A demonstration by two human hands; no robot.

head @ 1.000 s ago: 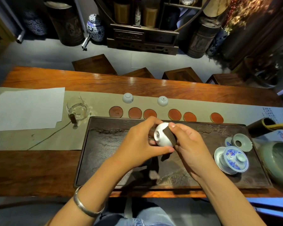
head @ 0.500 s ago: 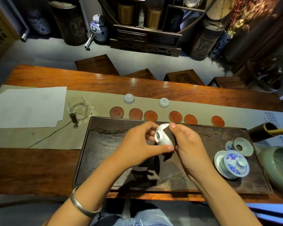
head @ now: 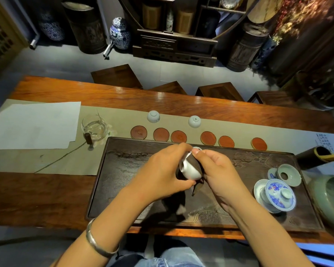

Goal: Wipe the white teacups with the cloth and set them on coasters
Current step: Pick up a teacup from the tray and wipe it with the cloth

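Above the dark carved tea tray (head: 123,170), my left hand (head: 162,174) grips a white teacup (head: 190,171) tilted on its side. My right hand (head: 218,170) presses a dark brown cloth (head: 194,163) over the cup's rim and side; a corner of the cloth hangs below the cup. Two more white teacups (head: 153,116) (head: 194,121) stand upside down on the pale table runner behind a row of several round reddish coasters (head: 161,134). No cup sits on any coaster.
A glass pitcher (head: 94,129) and white paper sheets (head: 35,124) lie left of the tray. A blue-and-white lidded gaiwan (head: 278,195) and a celadon strainer (head: 288,175) sit on the tray's right end. A green ceramic bowl (head: 330,199) stands further right. Wooden stools line the table's far side.
The cup has turned in my hands, and the cloth now covers more of its rim and side. Both hands stay over the tray's middle.
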